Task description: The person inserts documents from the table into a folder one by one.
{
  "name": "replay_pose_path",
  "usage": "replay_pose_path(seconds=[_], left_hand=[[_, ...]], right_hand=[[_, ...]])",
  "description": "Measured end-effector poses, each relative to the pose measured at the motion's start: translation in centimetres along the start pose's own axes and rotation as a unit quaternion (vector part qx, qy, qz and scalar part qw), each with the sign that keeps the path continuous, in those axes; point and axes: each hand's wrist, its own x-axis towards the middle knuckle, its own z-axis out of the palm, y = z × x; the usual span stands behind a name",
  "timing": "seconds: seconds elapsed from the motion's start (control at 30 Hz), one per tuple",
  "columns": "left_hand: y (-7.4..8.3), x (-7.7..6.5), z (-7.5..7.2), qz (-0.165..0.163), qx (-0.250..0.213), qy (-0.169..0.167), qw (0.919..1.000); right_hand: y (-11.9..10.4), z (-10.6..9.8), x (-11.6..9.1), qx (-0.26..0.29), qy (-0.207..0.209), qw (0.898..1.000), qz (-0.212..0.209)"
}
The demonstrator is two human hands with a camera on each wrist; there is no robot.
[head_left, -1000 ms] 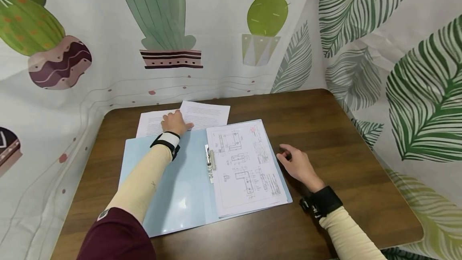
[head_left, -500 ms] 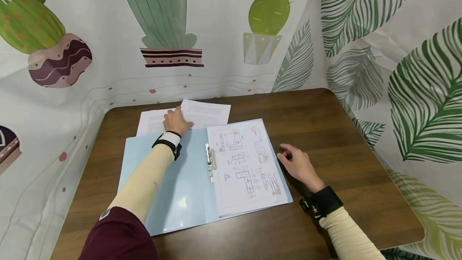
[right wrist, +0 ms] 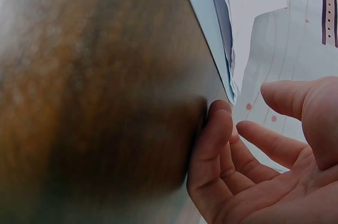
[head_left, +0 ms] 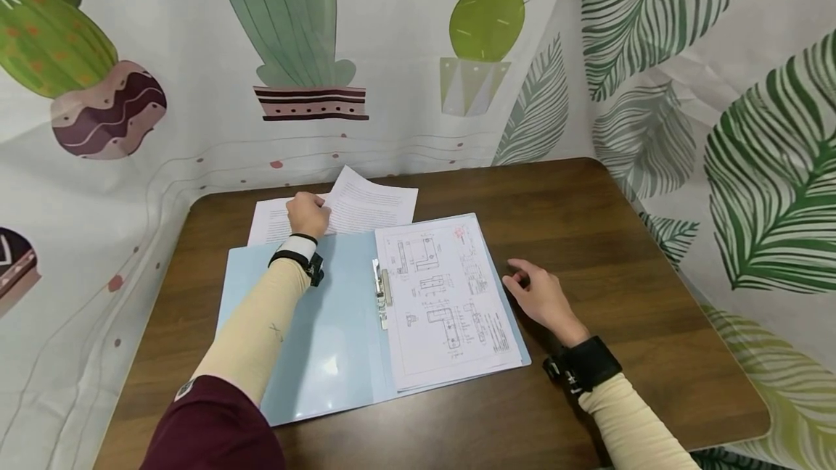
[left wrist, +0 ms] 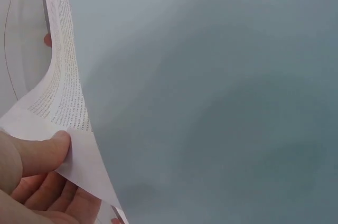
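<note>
A printed sheet [head_left: 375, 201] lies behind the open blue folder [head_left: 326, 339], its far left corner curling up. My left hand [head_left: 308, 215] pinches this sheet near its edge; in the left wrist view the thumb [left wrist: 45, 154] presses on the paper's blank margin while the fingers curl beneath. Another printed sheet [head_left: 264, 220] lies to the left, partly covered by the hand. A technical drawing [head_left: 451, 303] lies on the folder's right side, next to a metal clip [head_left: 381, 294]. My right hand [head_left: 539, 301] rests on the table just right of the folder, fingers loosely bent, holding nothing.
Everything lies on a brown wooden table [head_left: 620, 267] with rounded corners. Behind it hangs a white curtain [head_left: 405, 78] printed with cacti and leaves. The folder's left cover spreads under my left forearm.
My left hand's fingers, earlier spread over the two sheets, have curled in and now pinch the right-hand sheet. Its far left corner has risen. The right hand and folder stay put.
</note>
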Motion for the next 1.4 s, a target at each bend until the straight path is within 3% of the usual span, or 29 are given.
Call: replay_pose_path(seconds=[0.4, 0.7, 1.03, 1.4], left_hand=[[-0.4, -0.2, -0.3, 0.017, -0.018, 0.002, 0.9997], [1.3, -1.6, -1.5, 0.084, -0.056, -0.006, 0.9949], [1.9, -2.9, -2.6, 0.174, -0.081, 0.031, 0.9809], [3.6, -3.7, -4.1, 0.237, -0.108, 0.075, 0.9625]], right_hand=[[0.0, 0.0, 0.0, 0.005, -0.003, 1.0, -0.002], [0.4, 0.0, 0.1, 0.003, 0.004, 1.0, -0.016], [0.2, 0.0, 0.1, 0.003, 0.001, 1.0, -0.021], [0.3, 0.1, 0.0, 0.002, -0.003, 1.0, -0.016]])
